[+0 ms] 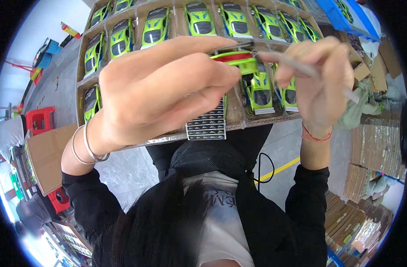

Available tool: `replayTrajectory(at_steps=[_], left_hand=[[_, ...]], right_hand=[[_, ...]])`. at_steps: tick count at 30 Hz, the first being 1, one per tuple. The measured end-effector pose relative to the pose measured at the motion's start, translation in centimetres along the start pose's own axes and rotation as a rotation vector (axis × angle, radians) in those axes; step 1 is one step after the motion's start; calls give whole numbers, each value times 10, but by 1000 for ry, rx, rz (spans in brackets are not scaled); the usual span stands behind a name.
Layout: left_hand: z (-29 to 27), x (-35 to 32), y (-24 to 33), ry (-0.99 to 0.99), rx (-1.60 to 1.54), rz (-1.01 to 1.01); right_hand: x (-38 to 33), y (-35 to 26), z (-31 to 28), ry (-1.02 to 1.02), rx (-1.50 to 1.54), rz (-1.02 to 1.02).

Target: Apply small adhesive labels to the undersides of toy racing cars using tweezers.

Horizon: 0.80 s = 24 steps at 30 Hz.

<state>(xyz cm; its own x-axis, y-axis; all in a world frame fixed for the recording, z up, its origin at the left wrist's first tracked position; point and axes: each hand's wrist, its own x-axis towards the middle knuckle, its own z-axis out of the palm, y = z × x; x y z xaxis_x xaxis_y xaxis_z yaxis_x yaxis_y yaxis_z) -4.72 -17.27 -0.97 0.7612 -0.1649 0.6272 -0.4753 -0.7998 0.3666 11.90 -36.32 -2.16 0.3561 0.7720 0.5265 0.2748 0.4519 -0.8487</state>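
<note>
Pinched in my left hand (159, 84) is a bright green toy car (245, 64) with a red stripe, tilted and partly covered by my fingers. My right hand (323, 82), smeared by motion, grips a slim grey tool (301, 66) that looks like tweezers. Its tip is close to the car's right end; whether they touch I cannot tell. Below my left hand lies a sheet of small black stickers (206, 122), its upper part hidden. More green toy cars (199, 20) with blue markings stand in rows in a cardboard tray (136, 11) under both hands.
A blue bin (352, 20) stands at the far right. Flattened cardboard stacks (374, 149) fill the right side. To the left are a cardboard box (50, 153) and a red stool (41, 120). A black cable (268, 171) hangs near my legs.
</note>
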Motion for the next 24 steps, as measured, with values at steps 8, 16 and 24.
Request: replayTrajectory(at_steps=[8,16,24], left_hand=[[86,84,17,234,-9,394],[206,124,21,3,382,553],[249,172,22,-356,83,283]], right_hand=[[-51,-54,-71,490,147,-303],[-122,-54,-93,667,-88,-290],[-148,-54,-101,767,-78,-170]])
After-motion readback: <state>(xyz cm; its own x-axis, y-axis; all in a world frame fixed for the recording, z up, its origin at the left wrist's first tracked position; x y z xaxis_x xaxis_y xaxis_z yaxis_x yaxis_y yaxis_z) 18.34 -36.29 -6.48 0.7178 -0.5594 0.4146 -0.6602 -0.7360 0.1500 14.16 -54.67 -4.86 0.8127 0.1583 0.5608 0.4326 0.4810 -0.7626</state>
